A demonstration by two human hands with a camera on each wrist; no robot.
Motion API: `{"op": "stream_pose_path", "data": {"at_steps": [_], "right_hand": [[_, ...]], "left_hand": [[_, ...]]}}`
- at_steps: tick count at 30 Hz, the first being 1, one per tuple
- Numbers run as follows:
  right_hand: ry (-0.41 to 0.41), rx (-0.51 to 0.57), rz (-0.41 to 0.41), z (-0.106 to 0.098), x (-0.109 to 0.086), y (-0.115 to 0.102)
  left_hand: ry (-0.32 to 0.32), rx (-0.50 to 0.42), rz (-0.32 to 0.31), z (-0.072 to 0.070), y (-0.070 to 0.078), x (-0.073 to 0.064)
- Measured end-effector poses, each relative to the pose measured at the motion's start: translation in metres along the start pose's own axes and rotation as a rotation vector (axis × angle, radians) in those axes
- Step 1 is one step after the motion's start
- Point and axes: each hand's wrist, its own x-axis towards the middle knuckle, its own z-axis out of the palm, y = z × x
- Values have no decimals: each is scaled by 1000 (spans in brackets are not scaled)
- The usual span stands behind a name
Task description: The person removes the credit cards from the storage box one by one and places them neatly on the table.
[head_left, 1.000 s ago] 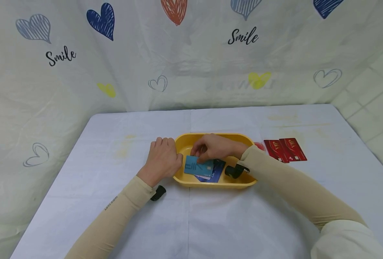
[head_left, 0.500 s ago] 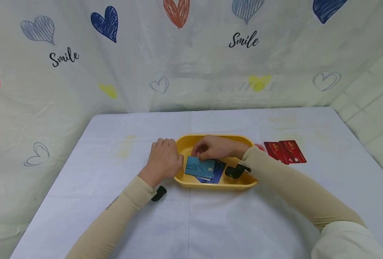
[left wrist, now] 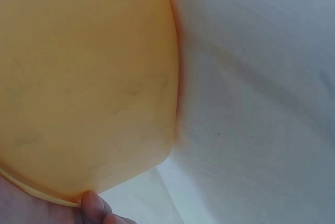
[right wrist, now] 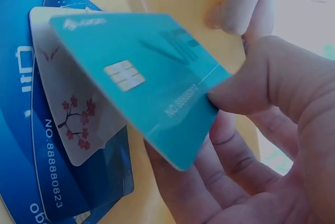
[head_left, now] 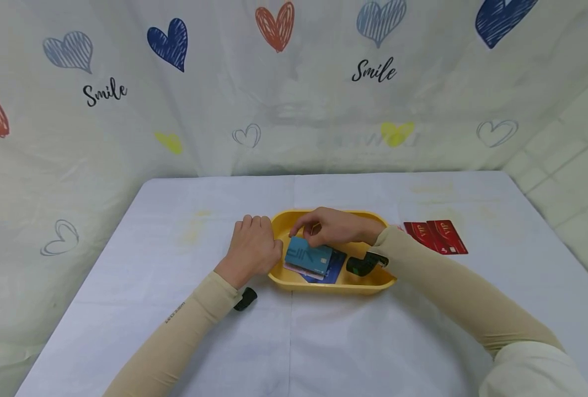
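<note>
On my head view the left hand [head_left: 254, 242] is curled round the left rim of the yellow tray [head_left: 333, 288]; with the right hand [head_left: 335, 226] I pinch the teal card [right wrist: 141, 85], thumb on top, fingers underneath, tilted inside the tray; from the right wrist I see a white floral card [right wrist: 73, 122] beneath it, over blue cards [right wrist: 47, 187]; red cards [head_left: 436, 237] lie close together on the bench [head_left: 284, 347], right of the tray.

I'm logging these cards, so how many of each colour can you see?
Teal VIP card: 1
White floral card: 1
Blue cards: at least 2, overlapping
Red cards: at least 2, overlapping
Total: at least 6
</note>
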Motion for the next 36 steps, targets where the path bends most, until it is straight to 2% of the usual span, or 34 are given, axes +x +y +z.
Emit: {"op": "stream_pose_path", "data": {"at_steps": [9,19,36], "right_hand": [[18,-12,8,-2,-2,-4],[12,23,49,-5,-8,-17],[85,17,61,-12,-19,-28]], "left_hand": [[0,6,2,-1,0,-1],[17,1,13,1,-2,-2],[53,-6,28,0,-2,-6]]}}
